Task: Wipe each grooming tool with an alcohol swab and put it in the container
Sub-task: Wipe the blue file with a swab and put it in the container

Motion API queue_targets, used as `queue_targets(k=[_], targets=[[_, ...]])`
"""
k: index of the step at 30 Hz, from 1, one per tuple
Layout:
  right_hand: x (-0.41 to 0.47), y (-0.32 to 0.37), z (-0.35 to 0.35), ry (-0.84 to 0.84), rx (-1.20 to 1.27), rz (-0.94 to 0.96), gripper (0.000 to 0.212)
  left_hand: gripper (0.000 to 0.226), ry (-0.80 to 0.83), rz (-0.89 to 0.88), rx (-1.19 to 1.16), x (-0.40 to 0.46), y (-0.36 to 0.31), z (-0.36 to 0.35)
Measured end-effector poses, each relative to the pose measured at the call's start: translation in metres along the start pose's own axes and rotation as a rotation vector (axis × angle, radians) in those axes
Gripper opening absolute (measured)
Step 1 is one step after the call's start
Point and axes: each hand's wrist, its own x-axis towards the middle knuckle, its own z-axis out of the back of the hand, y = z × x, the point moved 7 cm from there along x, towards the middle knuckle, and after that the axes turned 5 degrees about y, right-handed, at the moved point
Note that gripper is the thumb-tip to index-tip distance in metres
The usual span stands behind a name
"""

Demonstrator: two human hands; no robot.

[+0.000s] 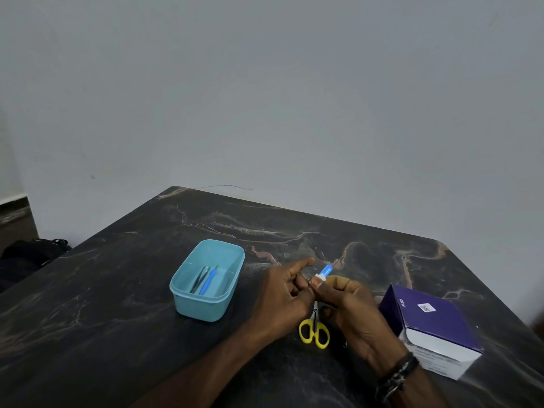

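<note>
Over the dark marble table, both hands meet around a slim tool with a blue handle. My right hand grips the tool, its blue end sticking up past my thumb, with a small white swab at my fingertips. My left hand pinches at the lower part of the tool, which is hidden between my fingers. A light-blue plastic container stands to the left and holds dark tweezers and a blue-handled tool. Yellow-handled scissors lie on the table under my hands.
A purple and white box sits at the right, close to my right wrist. A dark bag lies on the floor beyond the table's left edge. A plain grey wall stands behind the table.
</note>
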Motion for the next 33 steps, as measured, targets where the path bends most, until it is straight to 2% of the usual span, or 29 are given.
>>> queue_targets(k=[5,8,13,17,22,26,30,33], targets=[[0.001,0.010,0.013,-0.105,0.080,0.072,0.017,0.055,0.034,0.001,0.033,0.000,0.001,-0.003],[0.002,0.008,0.016,-0.104,0.090,0.067,0.016,0.054,0.010,-0.023,0.083,-0.003,-0.002,-0.002],[0.002,0.007,0.012,-0.083,0.068,0.080,0.014,0.042,-0.070,-0.207,0.449,-0.009,-0.016,0.004],[-0.002,0.003,0.002,-0.066,0.049,0.043,0.031,0.034,-0.138,-0.330,0.611,-0.016,-0.030,0.002],[-0.002,0.001,0.000,-0.086,0.035,0.029,0.034,0.037,-0.150,-0.393,0.676,-0.019,-0.034,0.002],[-0.001,0.008,0.008,-0.119,0.048,0.107,0.012,0.041,-0.125,-0.340,0.604,-0.015,-0.027,-0.002],[-0.001,0.010,0.009,-0.132,0.068,0.138,0.012,0.035,-0.122,-0.273,0.465,-0.012,-0.022,0.001],[-0.001,0.012,0.012,-0.159,0.078,0.146,0.011,0.033,-0.112,-0.124,0.265,-0.008,-0.013,0.003]])
